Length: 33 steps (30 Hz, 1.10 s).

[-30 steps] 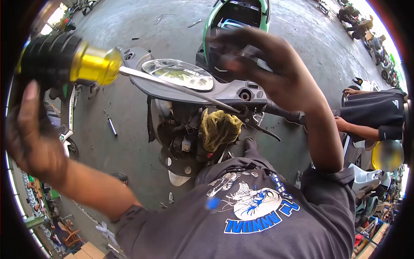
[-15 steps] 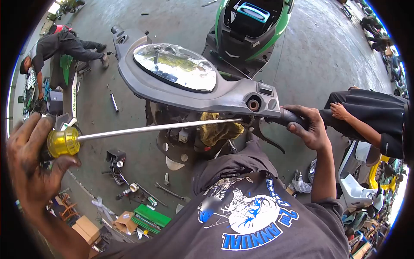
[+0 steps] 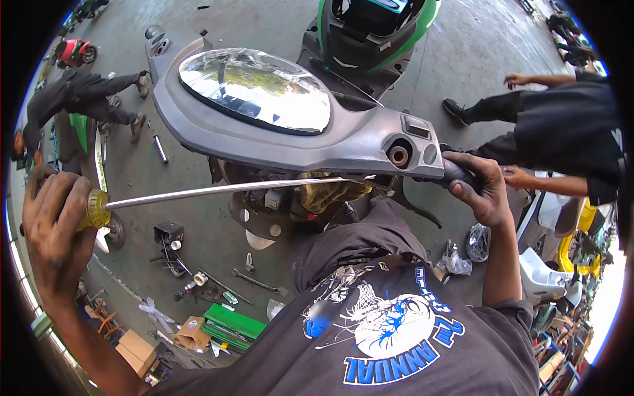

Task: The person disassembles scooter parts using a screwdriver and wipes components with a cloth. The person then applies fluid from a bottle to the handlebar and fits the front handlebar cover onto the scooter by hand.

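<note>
My left hand [image 3: 59, 231] is wrapped round the yellow handle of a long screwdriver [image 3: 224, 189]. Its metal shaft runs right, and the tip reaches the underside of a grey handlebar cover [image 3: 343, 142]. A large clear headlight [image 3: 257, 92] sits in that cover. At the right end, my right hand [image 3: 481, 188] grips the black handlebar grip [image 3: 456, 173], with a dark lever [image 3: 419, 212] below it. Under the cover, partly hidden, hangs a yellowish cloth [image 3: 330, 195].
A green and black scooter body [image 3: 370, 39] stands ahead. One person [image 3: 86, 96] bends at the left; another [image 3: 561, 125] stands at the right. Loose parts, a wrench [image 3: 259, 282], a green box [image 3: 231, 323] and cardboard [image 3: 135, 353] lie on the floor.
My right hand has come down onto the handlebar grip. My left hand has lowered the screwdriver, bringing its shaft nearly level beneath the cover. The person at the right has shifted, with legs now spread.
</note>
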Tool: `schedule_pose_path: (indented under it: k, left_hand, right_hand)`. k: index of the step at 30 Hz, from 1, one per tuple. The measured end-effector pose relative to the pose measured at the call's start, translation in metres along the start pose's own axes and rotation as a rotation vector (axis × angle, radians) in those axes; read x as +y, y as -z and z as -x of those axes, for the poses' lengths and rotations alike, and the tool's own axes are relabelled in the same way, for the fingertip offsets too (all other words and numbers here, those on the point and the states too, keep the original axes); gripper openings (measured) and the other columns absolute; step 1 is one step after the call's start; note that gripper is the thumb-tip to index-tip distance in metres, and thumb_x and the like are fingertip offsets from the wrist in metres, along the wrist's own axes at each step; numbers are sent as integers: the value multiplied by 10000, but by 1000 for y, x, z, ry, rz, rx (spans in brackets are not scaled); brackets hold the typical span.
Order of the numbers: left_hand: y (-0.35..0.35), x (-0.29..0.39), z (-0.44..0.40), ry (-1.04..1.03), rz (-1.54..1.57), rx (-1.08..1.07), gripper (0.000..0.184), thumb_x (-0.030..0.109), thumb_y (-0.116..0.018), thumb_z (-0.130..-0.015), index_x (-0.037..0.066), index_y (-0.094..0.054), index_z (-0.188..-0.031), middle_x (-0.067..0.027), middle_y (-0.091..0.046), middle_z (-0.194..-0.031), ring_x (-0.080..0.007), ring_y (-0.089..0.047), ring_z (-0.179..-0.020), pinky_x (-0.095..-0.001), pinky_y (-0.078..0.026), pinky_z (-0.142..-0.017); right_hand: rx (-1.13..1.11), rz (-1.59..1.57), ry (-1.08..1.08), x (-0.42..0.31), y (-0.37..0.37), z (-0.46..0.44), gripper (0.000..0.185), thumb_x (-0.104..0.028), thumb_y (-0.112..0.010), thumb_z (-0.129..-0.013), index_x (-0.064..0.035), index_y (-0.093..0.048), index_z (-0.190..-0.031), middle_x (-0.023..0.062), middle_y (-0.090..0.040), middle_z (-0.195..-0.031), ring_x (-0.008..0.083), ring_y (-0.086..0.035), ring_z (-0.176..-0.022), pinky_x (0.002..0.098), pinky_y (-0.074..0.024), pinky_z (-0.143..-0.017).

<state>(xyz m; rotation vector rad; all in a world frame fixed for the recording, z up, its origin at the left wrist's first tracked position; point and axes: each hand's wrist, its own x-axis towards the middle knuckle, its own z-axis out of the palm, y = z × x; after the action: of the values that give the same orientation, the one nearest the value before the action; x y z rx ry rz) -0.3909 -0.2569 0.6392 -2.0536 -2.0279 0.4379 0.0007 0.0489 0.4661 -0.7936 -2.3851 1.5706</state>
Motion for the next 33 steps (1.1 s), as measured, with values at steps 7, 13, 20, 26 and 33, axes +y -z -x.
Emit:
schedule_pose_path:
  k: [7,13,20,26,33]
  left_hand:
    - [-11,-7,13,32,-79,-9,530,-39,-739,-511,-4,-594,-1020,-155,-623,-1012,-333,-610,-959,-498,-422,-988]
    - [-26,-14,10,-74,-39,81,451,-3,-727,-532,-23,-600,-965,-168,-622,-925,-326,-614,-889,-487,-465,-900]
    - [-77,-20,10,-46,154,73,392,10,-686,-574,-22,-602,-956,-167,-627,-917,-346,-605,-875,-491,-453,-916]
    - [-79,-12,3,-23,181,95,340,5,-697,-593,-26,-578,-910,-159,-610,-844,-342,-599,-770,-476,-469,-786]
    - [-59,-23,-12,-123,41,142,358,-11,-712,-563,-9,-574,-893,-123,-612,-799,-299,-591,-702,-406,-445,-684]
  right_hand:
    - [21,-6,-27,-3,-4,2,490,-359,-730,-786,-2,-658,-1113,110,-671,-905,146,-606,-815,269,-470,-768]
    - [64,-47,-56,-1,-6,3,509,-361,-741,-767,18,-662,-1097,105,-672,-892,145,-611,-811,267,-474,-757]
    - [64,-52,-100,-1,-6,3,522,-363,-741,-751,30,-665,-1086,114,-682,-895,149,-621,-824,270,-477,-769]
    - [57,-50,-108,-4,-7,4,510,-349,-735,-752,29,-665,-1087,116,-685,-903,151,-623,-833,275,-478,-782]
    - [93,-62,-70,-6,-11,6,495,-350,-731,-768,21,-669,-1089,109,-683,-862,143,-625,-811,272,-479,-763]
